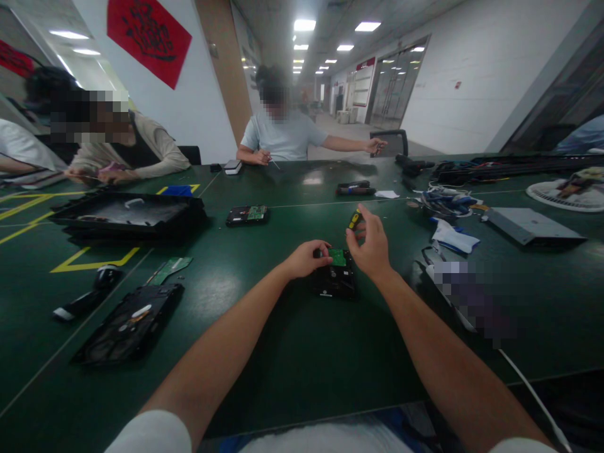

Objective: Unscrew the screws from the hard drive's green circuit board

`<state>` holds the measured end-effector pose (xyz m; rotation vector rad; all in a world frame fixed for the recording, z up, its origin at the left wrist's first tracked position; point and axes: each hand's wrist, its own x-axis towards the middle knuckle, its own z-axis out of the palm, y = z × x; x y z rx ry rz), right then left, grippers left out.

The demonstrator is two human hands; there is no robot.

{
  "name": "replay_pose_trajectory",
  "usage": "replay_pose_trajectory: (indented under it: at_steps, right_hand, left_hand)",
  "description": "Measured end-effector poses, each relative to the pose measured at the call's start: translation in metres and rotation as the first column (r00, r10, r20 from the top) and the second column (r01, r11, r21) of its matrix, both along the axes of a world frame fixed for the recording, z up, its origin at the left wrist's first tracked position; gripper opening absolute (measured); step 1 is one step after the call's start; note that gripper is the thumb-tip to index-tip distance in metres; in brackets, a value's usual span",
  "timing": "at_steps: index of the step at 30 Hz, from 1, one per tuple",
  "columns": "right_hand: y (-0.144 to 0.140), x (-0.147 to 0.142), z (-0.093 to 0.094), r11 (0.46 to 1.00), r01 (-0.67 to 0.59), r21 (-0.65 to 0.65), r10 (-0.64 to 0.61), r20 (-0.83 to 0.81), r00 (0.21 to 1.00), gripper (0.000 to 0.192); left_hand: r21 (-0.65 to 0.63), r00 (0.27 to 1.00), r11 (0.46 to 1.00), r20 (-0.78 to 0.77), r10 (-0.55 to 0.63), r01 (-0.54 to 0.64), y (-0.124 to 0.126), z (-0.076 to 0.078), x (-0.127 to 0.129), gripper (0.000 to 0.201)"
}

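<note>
A black hard drive [336,284] lies on the table in front of me, with a green circuit board [338,257] on its upper side. My left hand [309,258] is at the drive's upper left corner, its thumb and fingertips closed together beside the board. What they pinch, if anything, is hidden. Just above and right of the drive, my right hand [371,242] grips a yellow-and-black screwdriver handle [355,219] between thumb and fingers. I cannot make out its shaft or tip.
Another hard drive [247,215] sits farther off. At left are an opened black casing [132,327], a loose circuit board [170,269] and a black tray [127,211]. Cables [446,200] and a grey metal box [533,225] lie right. Co-workers [287,135] sit across the table.
</note>
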<state>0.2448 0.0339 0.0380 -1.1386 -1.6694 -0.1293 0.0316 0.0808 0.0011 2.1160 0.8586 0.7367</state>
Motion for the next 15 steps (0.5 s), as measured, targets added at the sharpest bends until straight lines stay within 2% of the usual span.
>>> replay_pose_trajectory:
  at_steps: [15]
  right_hand:
    - [0.0011,0.0002,-0.0025,1.000,0.017,-0.012,-0.018,-0.010,1.000,0.065]
  left_hand:
    - [0.006,1.000,1.000,-0.008,0.005,-0.005,0.0024,-0.0032,0.0003,0.015]
